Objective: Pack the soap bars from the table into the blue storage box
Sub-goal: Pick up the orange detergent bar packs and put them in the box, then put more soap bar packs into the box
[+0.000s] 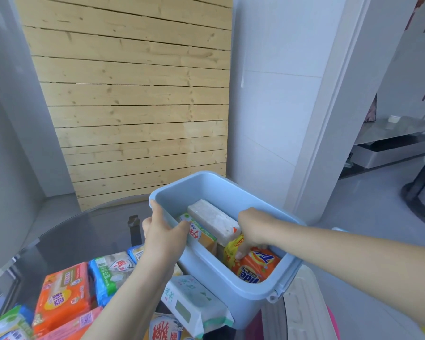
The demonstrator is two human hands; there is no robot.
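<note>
My right hand [252,229] reaches down into the blue storage box [206,187], its fingertips buried between the yellow pack [232,253] and the orange Tide pack [258,265]. Left of the box, the bottom edge crops several soap bars [59,290], and my left forearm [123,298] covers others.

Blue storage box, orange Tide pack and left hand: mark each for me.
blue storage box [206,186]: head view, far inner wall.
orange Tide pack [255,267]: head view, wrapper's middle.
left hand [163,235]: head view, back of hand.
</note>
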